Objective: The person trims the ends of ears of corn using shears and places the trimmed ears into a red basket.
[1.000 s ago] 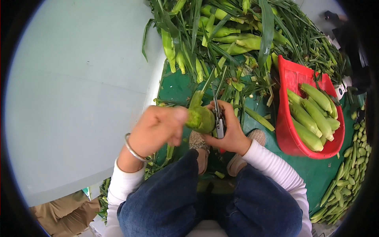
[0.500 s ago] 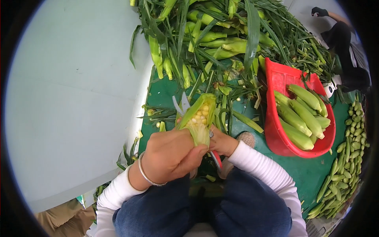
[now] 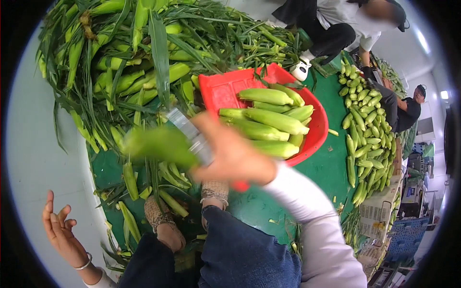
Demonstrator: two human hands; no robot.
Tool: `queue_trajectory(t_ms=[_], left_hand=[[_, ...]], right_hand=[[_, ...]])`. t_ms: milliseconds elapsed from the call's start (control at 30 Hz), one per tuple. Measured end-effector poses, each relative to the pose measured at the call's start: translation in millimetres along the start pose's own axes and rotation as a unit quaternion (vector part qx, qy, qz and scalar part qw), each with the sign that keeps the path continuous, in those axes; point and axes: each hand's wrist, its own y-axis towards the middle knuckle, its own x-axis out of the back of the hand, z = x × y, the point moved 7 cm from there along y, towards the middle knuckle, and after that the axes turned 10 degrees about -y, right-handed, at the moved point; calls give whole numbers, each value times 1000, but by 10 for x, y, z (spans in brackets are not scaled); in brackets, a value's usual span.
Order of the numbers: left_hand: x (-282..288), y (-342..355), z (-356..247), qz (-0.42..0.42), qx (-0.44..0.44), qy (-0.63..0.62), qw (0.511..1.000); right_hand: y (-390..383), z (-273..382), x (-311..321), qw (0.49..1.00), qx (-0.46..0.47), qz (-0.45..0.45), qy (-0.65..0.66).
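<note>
My right hand (image 3: pixel 235 151) is smeared by motion in front of the red tub (image 3: pixel 216 89). It is closed round a pair of pruning shears, whose metal blades (image 3: pixel 185 127) point up and left and whose red handle (image 3: pixel 240 186) shows below the palm. A blurred green ear of corn (image 3: pixel 156 146) reaches left from the fingers; whether they grip it I cannot tell. At the lower left, my left hand (image 3: pixel 65 235) is raised with fingers apart and nothing in it. Several ears of corn (image 3: pixel 273 120) in pale green husks lie in the tub.
A heap of unstripped corn and long leaves (image 3: pixel 125 72) fills the far left. Husk scraps lie round my shoes (image 3: pixel 163 216) on the green floor (image 3: pixel 254 206). Many husked ears (image 3: pixel 370 139) are piled at the right, near a white crate (image 3: pixel 374 216). Two people sit farther off.
The view has swung right. My left hand has let go of the corn and moved away left, fingers spread. My right hand, still with the shears, has moved up toward the tub.
</note>
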Motion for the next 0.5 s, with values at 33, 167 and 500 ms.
queue_trajectory(t_ms=[33, 167, 500], left_hand=[[89, 42, 107, 4, -3, -3, 1000], [233, -81, 748, 62, 55, 74, 994], [-125, -260, 995, 249, 53, 260, 931]], right_hand=[[-20, -259, 341, 997, -40, -37, -62], [-180, -1453, 1244, 888, -152, -78, -426], [-1130, -3010, 1448, 918, -335, -28, -213]])
